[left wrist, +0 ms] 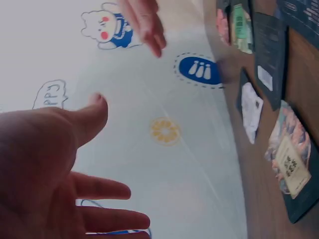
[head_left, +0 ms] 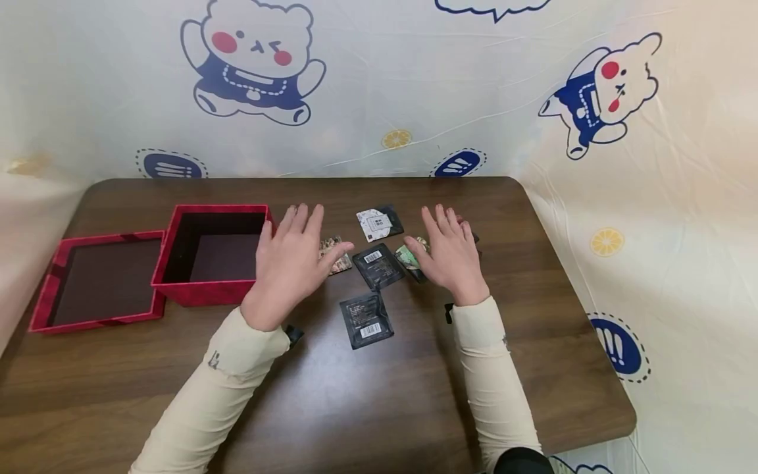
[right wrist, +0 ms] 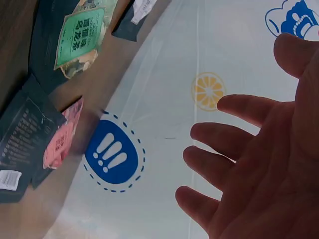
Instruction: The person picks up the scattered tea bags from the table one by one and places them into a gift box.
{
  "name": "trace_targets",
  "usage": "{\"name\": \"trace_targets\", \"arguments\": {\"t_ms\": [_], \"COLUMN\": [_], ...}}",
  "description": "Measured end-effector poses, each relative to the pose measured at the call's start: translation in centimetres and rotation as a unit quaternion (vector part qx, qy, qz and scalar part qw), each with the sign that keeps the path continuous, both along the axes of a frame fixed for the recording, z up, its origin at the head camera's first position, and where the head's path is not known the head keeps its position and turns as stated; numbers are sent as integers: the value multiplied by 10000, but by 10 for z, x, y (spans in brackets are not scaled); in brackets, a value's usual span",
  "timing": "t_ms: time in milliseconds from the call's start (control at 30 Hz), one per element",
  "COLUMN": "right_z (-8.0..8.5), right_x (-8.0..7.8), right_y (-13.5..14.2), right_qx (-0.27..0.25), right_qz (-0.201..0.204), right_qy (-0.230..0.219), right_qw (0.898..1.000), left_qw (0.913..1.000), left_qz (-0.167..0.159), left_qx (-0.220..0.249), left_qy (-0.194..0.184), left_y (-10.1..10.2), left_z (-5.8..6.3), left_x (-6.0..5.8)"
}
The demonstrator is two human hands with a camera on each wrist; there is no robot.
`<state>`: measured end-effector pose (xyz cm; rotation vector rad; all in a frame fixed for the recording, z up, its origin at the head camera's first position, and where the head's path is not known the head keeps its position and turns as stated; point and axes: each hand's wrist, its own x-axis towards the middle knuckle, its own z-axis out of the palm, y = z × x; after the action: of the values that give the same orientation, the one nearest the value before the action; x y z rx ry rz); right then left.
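My left hand [head_left: 290,263] is held above the table with fingers spread, holding nothing, near the red box [head_left: 207,294]. My right hand [head_left: 453,258] is likewise raised, fingers extended, touching nothing. Between and under the hands lie several dark tea sachets. Two show black printed backs with barcodes: a front sachet [head_left: 367,320] and a middle sachet [head_left: 379,266]. Behind them lies a white-labelled sachet [head_left: 377,224]. A green-labelled oolong tea sachet [right wrist: 79,42] and a pink-labelled sachet [right wrist: 61,142] are partly covered by my right hand in the head view. A patterned sachet [left wrist: 291,157] lies beside my left hand.
The box has no lid on and its dark inside is visible. Its red lid [head_left: 106,322] lies inside-up on the left, against the box. The brown wooden table [head_left: 331,421] backs onto a printed white curtain [head_left: 367,85].
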<state>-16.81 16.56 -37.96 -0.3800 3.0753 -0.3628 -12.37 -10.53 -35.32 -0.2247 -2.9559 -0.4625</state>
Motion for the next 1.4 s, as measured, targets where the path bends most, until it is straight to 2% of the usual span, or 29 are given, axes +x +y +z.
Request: {"name": "trace_targets", "arguments": {"t_ms": [100,200,333,500,600,700,867,967,1067,1167,1267,1400], "right_z": [-4,-9,-15,-22,-27,-30,-34,-36,-37,-39,-41,-45], "right_x": [-4,-7,-11,-17,-21,-24,-30,-34,-39,-45,-51,-57], "right_y": [-3,-8,-19,-37,-48,-59,-78,-89,-100,-109,-116,-125], "right_qx": [-133,-342,-692,-1124,-1410,-1679,-1870,-1908,-1913,-1857,-1824,-1794], "right_qz": [-12,41,239,321,321,348,421,476,530,594,626,494], "right_qy": [68,234,315,-95,-328,-474,-685,-827,-901,-982,-1103,-1235], "right_qw": [9999,9991,9968,9931,9889,9840,9791,9770,9760,9759,9750,9748], "left_qw": [9974,9921,9850,9761,9699,9586,9332,9226,9211,9255,9301,9298], "left_qz": [145,283,627,1104,1543,2080,2943,3308,3395,3222,3019,2904], "left_qx": [415,833,1361,1774,1822,1888,1990,1967,1888,1881,1912,2040], "left_qy": [574,900,857,598,488,462,538,276,-259,-653,-846,-979], "left_y": [-4,-10,-25,-57,-81,-107,-145,-163,-179,-190,-195,-197], "left_z": [4,9,18,26,26,26,22,16,8,-3,-14,-20], "left_x": [6,12,22,33,42,52,68,79,87,93,95,94]}}
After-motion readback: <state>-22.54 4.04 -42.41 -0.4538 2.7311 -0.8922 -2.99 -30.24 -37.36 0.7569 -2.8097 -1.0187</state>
